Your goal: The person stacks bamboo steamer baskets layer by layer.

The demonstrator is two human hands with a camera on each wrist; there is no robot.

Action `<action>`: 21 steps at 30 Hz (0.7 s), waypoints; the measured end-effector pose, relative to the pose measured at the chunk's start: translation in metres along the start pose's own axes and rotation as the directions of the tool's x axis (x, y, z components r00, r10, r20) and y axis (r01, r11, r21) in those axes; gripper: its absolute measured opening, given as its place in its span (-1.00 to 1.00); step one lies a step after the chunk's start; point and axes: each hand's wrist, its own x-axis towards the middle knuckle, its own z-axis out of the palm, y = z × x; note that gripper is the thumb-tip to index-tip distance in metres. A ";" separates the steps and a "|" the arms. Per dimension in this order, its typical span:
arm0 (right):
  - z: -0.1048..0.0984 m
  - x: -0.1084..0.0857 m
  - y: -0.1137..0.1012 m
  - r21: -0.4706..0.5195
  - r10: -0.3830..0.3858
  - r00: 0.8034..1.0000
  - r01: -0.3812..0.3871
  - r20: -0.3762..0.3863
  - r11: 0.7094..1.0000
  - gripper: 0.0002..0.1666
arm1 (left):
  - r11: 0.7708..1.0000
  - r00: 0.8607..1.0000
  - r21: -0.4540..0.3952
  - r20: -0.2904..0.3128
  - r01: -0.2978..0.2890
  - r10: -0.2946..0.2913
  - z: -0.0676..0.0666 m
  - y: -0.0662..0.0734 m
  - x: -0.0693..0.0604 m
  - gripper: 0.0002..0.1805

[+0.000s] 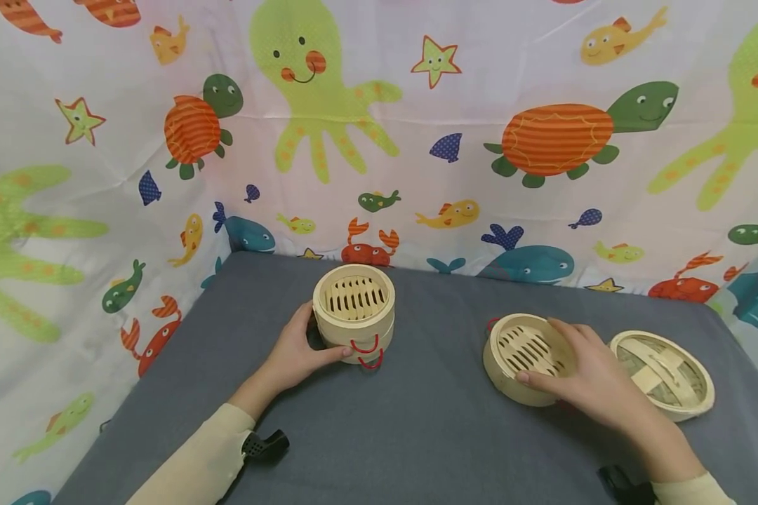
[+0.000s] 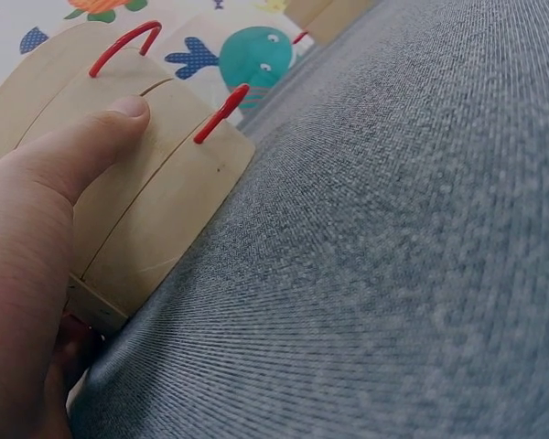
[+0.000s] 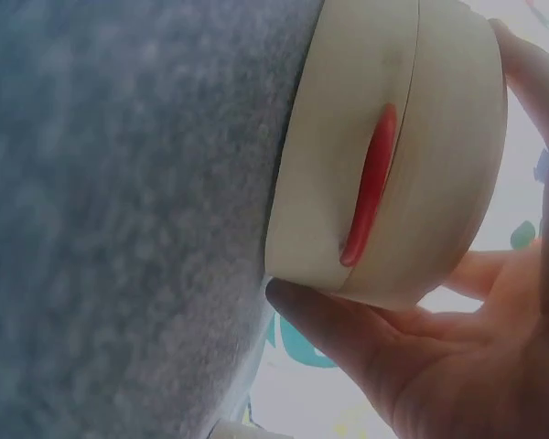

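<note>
Two round bamboo steamer baskets (image 1: 347, 333) stand stacked on the cloth, slats showing in the top one. My left hand (image 1: 300, 354) grips the stack from its left side, thumb across the front near the red handles (image 2: 224, 112). Its other fingers are mostly hidden behind the baskets. Further right, a single steamer basket (image 1: 502, 379) sits on the cloth, its slatted floor visible from above. My right hand (image 1: 596, 379) holds that basket by its right side, with thumb and fingers spread around the rim. A red handle (image 3: 371, 187) shows on its wall in the right wrist view.
A woven bamboo lid (image 1: 695, 379) with a strap handle lies right of the single basket, partly behind my right hand. Dark grey cloth (image 1: 417, 435) covers the table. A curtain printed with sea animals (image 1: 467, 42) hangs behind and at the sides.
</note>
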 end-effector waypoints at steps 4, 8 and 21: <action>-0.002 0.006 -0.005 -0.005 0.006 1.000 -0.006 -0.011 1.000 0.39 | 1.000 1.000 0.000 -0.004 -0.008 0.008 -0.002 -0.002 -0.001 0.23; -0.004 0.012 -0.015 -0.005 0.008 0.999 -0.008 -0.033 1.000 0.39 | 1.000 1.000 -0.006 -0.008 -0.011 0.011 -0.004 -0.003 -0.002 0.24; -0.007 0.028 -0.049 0.066 -0.007 0.994 0.015 -0.106 0.998 0.38 | 1.000 1.000 0.013 0.000 -0.013 0.013 0.001 -0.004 0.001 0.25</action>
